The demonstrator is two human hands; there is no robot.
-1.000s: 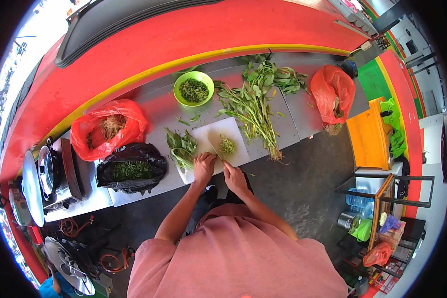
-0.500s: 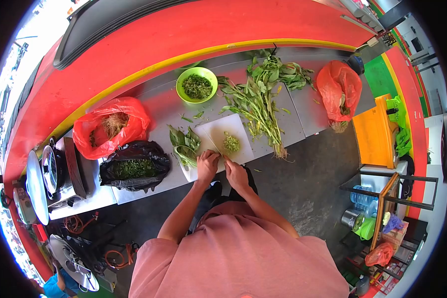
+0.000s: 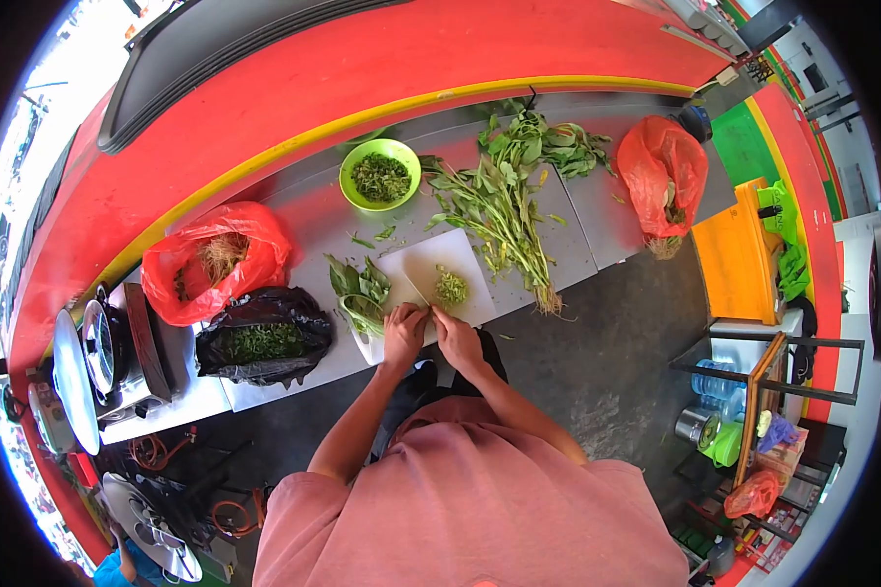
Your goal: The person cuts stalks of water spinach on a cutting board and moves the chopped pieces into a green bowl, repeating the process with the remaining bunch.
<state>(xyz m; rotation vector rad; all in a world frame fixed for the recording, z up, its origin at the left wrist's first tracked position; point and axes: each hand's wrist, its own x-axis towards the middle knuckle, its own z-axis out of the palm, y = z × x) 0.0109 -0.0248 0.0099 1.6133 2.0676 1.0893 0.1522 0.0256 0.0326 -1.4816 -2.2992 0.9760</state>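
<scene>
My left hand [image 3: 402, 335] is closed on a bunch of leafy greens [image 3: 362, 286], whose leaves spread left over the edge of the white cutting board [image 3: 468, 252]. Close beside it, my right hand [image 3: 456, 338] is wrapped round a knife [image 3: 417, 291]; its thin blade points away from me across the board, and the handle is hidden in my fingers. A small heap of chopped green stems [image 3: 450, 287] lies right of the blade. My left fingertips and the cut ends are too small to make out.
Behind the board stands a green bowl [image 3: 414, 186] of chopped greens. Long-stemmed greens [image 3: 504, 210] lie to the right, near a red plastic bag [image 3: 661, 161]. Leftward are another red bag [image 3: 269, 230], a black bag [image 3: 313, 344] with chopped greens, and a stove [image 3: 147, 338].
The view has shifted slightly. My right hand has come a little closer to my left, with the knife still in it. The greens and chopped heap look much the same.
</scene>
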